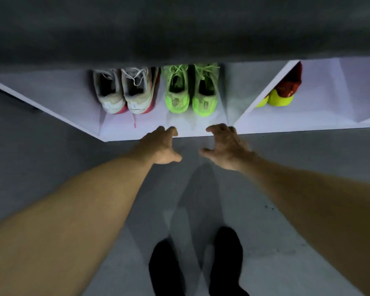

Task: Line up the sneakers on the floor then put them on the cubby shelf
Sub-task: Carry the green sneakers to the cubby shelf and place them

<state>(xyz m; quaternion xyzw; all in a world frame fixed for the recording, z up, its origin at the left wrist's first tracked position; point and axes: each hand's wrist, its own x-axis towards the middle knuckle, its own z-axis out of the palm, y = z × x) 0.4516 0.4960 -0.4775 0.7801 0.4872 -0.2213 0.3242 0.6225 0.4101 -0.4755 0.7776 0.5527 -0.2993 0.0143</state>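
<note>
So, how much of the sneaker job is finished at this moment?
Done: white pair and green pair sit together in one cubby; a red-yellow pair is in the next. Both left hand and right hand are empty. No sneakers are visible on the floor.

Two empty, spread hands, left hand (160,146) and right hand (226,146), are held before the cubby shelf (201,133), where green sneakers (190,90) are placed.
</note>
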